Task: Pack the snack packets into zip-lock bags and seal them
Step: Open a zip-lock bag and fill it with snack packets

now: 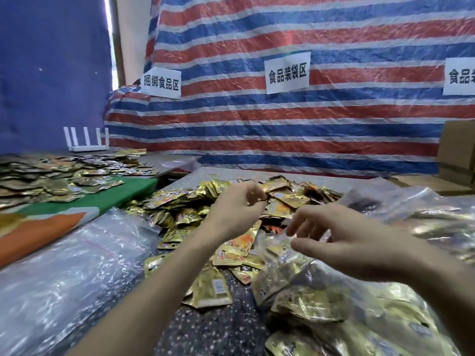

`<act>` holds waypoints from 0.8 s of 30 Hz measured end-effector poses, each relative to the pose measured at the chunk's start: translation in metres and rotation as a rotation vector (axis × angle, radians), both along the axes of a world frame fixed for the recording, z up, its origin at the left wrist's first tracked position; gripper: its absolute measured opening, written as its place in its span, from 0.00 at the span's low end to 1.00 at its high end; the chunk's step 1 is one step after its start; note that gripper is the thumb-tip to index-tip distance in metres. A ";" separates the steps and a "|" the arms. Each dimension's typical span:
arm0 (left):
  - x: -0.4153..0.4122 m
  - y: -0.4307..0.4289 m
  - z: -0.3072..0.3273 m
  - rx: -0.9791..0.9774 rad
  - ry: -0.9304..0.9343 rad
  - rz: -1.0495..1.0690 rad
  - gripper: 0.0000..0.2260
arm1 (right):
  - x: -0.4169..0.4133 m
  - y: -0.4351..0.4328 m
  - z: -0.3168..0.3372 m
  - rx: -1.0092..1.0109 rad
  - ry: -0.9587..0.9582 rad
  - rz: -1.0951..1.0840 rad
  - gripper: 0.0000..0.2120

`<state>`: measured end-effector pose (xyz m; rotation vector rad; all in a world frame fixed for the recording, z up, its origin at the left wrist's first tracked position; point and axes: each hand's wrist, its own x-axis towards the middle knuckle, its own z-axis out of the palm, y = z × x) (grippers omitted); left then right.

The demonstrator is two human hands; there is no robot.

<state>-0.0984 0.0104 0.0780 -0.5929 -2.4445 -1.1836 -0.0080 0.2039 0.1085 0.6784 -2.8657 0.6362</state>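
A heap of gold and orange snack packets (pixel 282 199) lies on the speckled table (pixel 210 327) in front of me. My left hand (pixel 237 205) reaches over the heap, its curled fingertips closing on a snack packet (pixel 261 197) at the top; motion blur hides the details. My right hand (pixel 341 240) is lower and to the right, with thumb and forefinger pinching the rim of a clear zip-lock bag (pixel 295 286). That bag lies partly filled with gold packets, its mouth facing the heap.
A stack of empty clear bags (pixel 72 255) lies at the left front. More filled clear bags (pixel 424 214) sit at the right. A green and orange table (pixel 84 201) on the left carries several more packets. Cardboard boxes (pixel 457 155) and a striped tarp stand behind.
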 end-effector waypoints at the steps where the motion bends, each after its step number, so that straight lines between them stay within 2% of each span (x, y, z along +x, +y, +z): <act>1: 0.004 -0.010 -0.007 -0.079 0.002 0.053 0.04 | -0.001 -0.004 -0.003 0.003 0.004 0.024 0.06; 5: 0.019 -0.067 -0.039 -0.368 -0.108 0.288 0.02 | -0.003 -0.012 -0.014 0.017 -0.002 0.089 0.07; 9: 0.036 -0.139 -0.067 -0.614 -0.183 0.652 0.06 | -0.004 -0.012 -0.015 0.034 -0.005 0.110 0.07; 12: 0.052 -0.179 -0.088 -0.791 -0.340 0.816 0.16 | -0.004 -0.011 -0.013 0.010 -0.002 0.121 0.06; 14: 0.061 -0.193 -0.101 -0.824 -0.412 0.835 0.18 | -0.003 -0.010 -0.012 0.004 0.007 0.124 0.06; 16: 0.067 -0.200 -0.110 -0.801 -0.365 0.835 0.19 | -0.003 -0.009 -0.012 0.004 0.010 0.133 0.05; 19: 0.078 -0.208 -0.109 -0.599 -0.260 0.819 0.18 | -0.001 -0.010 -0.012 -0.007 -0.006 0.149 0.06; 21: 0.089 -0.214 -0.105 -0.536 -0.225 0.865 0.23 | 0.000 -0.009 -0.011 -0.003 -0.007 0.160 0.10; 23: 0.099 -0.227 -0.108 -0.639 -0.241 0.949 0.23 | 0.000 -0.009 -0.010 0.006 0.001 0.174 0.11; 24: 0.103 -0.234 -0.110 -0.710 -0.310 0.973 0.22 | 0.000 -0.008 -0.010 0.005 0.005 0.177 0.11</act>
